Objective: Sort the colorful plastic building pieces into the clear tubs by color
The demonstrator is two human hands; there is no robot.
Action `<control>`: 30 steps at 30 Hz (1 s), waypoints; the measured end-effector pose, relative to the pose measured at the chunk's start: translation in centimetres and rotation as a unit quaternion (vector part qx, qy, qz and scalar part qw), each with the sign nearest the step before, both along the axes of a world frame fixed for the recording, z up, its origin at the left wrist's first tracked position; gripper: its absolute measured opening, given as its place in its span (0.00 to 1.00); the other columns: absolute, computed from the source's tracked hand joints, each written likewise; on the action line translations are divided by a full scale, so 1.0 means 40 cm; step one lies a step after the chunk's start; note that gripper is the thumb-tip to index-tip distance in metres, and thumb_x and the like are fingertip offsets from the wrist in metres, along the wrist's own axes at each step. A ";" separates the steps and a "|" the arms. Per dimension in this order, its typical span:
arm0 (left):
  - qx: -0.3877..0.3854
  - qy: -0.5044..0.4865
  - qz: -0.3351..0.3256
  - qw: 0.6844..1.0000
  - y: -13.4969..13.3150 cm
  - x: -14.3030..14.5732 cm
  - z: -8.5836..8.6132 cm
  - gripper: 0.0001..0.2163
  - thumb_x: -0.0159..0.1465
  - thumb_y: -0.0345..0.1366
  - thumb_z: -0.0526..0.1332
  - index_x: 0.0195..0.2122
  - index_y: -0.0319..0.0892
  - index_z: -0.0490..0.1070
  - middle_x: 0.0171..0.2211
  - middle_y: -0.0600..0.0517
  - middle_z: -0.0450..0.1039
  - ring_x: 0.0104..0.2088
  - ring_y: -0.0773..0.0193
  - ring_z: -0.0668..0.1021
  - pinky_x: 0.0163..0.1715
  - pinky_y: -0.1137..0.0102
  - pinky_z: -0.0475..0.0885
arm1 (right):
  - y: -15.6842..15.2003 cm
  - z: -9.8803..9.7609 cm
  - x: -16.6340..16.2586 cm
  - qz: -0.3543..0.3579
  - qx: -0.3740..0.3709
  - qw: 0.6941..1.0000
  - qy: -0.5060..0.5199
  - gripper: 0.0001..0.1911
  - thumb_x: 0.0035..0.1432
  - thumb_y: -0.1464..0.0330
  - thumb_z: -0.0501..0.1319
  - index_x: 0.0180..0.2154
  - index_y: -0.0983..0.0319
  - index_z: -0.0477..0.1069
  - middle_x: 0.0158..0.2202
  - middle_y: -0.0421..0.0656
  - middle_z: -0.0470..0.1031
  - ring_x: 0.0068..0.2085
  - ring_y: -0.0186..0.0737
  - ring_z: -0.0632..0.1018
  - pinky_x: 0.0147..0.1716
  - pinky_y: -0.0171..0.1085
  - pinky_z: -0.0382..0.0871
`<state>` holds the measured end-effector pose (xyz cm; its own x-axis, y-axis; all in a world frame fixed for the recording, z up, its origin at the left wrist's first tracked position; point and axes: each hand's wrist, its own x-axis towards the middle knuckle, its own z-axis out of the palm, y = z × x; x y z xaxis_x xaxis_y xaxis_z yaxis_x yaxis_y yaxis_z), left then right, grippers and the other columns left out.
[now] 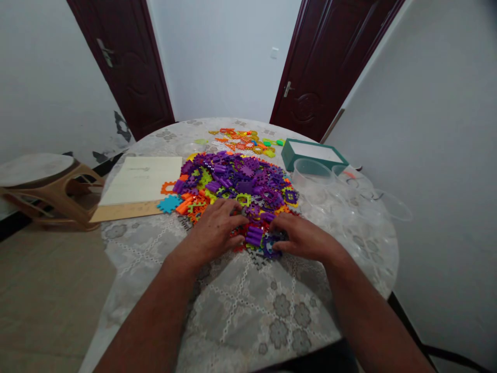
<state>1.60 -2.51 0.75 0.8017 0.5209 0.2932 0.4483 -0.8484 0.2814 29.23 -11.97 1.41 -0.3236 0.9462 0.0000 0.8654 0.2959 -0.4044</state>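
Observation:
A heap of plastic gear building pieces (pixel 244 186), mostly purple with some orange, yellow-green and red, lies in the middle of the table. At its near left edge is my left hand (pixel 218 228), its fingers apart and resting among the pieces. My right hand (pixel 297 235) touches the near right edge, fingers curved and spread, with a dark blue piece (pixel 271 247) by its fingertips. Between the hands lies a ridged purple piece (pixel 254 236). A blue gear piece (pixel 169 203) sits left of the heap. Nothing is visibly gripped in either hand.
Orange and yellow pieces (pixel 248 141) are scattered at the back. A green-edged box (pixel 314 154) and clear plastic containers (pixel 314 173) stand on the right. An open notebook (pixel 142 178) lies left on the patterned tablecloth (pixel 248 305). A stool (pixel 50 186) stands beyond the table's left.

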 end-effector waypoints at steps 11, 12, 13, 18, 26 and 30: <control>-0.005 0.013 -0.059 0.998 -0.030 0.031 0.005 0.19 0.65 0.40 0.70 0.57 0.46 0.75 0.53 0.44 0.75 0.54 0.49 0.74 0.56 0.55 0.71 | 0.016 0.002 -0.012 -0.012 -0.002 0.997 0.077 0.04 0.61 0.73 0.64 0.39 0.59 0.71 0.35 0.38 0.75 0.35 0.37 0.73 0.35 0.36 0.63; -0.002 0.024 -0.058 0.998 -0.030 0.035 0.004 0.18 0.65 0.41 0.70 0.55 0.45 0.76 0.51 0.44 0.76 0.53 0.49 0.74 0.55 0.56 0.71 | 0.017 0.001 -0.009 -0.018 -0.018 0.993 0.116 0.03 0.63 0.72 0.63 0.39 0.59 0.71 0.33 0.37 0.74 0.33 0.36 0.72 0.34 0.35 0.63; 0.000 0.034 -0.056 0.998 -0.030 0.039 0.004 0.16 0.65 0.40 0.70 0.53 0.44 0.76 0.50 0.44 0.76 0.51 0.50 0.74 0.53 0.56 0.71 | 0.018 -0.001 -0.007 -0.024 -0.035 0.986 0.160 0.03 0.64 0.70 0.63 0.40 0.59 0.71 0.31 0.36 0.72 0.32 0.35 0.71 0.32 0.34 0.62; 0.006 0.018 -0.032 0.999 -0.029 0.045 -0.003 0.11 0.66 0.36 0.68 0.48 0.43 0.75 0.49 0.44 0.74 0.51 0.51 0.74 0.53 0.57 0.71 | 0.028 -0.020 -0.010 -0.026 -0.106 0.932 0.345 0.11 0.64 0.64 0.68 0.47 0.58 0.75 0.34 0.37 0.75 0.33 0.35 0.73 0.32 0.33 0.66; 0.019 -0.085 -0.024 0.996 -0.028 0.034 -0.011 0.18 0.68 0.37 0.68 0.57 0.43 0.70 0.51 0.44 0.79 0.52 0.51 0.77 0.54 0.56 0.72 | 0.039 -0.017 -0.006 -0.087 -0.147 0.890 0.424 0.17 0.61 0.59 0.71 0.49 0.59 0.78 0.33 0.39 0.78 0.27 0.34 0.75 0.26 0.34 0.69; 0.036 -0.097 -0.022 0.994 -0.024 0.036 -0.020 0.17 0.69 0.38 0.68 0.57 0.43 0.71 0.49 0.45 0.80 0.50 0.51 0.79 0.52 0.56 0.73 | 0.052 -0.047 -0.035 -0.082 -0.154 0.873 0.455 0.18 0.61 0.58 0.71 0.48 0.60 0.79 0.32 0.38 0.77 0.27 0.33 0.75 0.26 0.33 0.70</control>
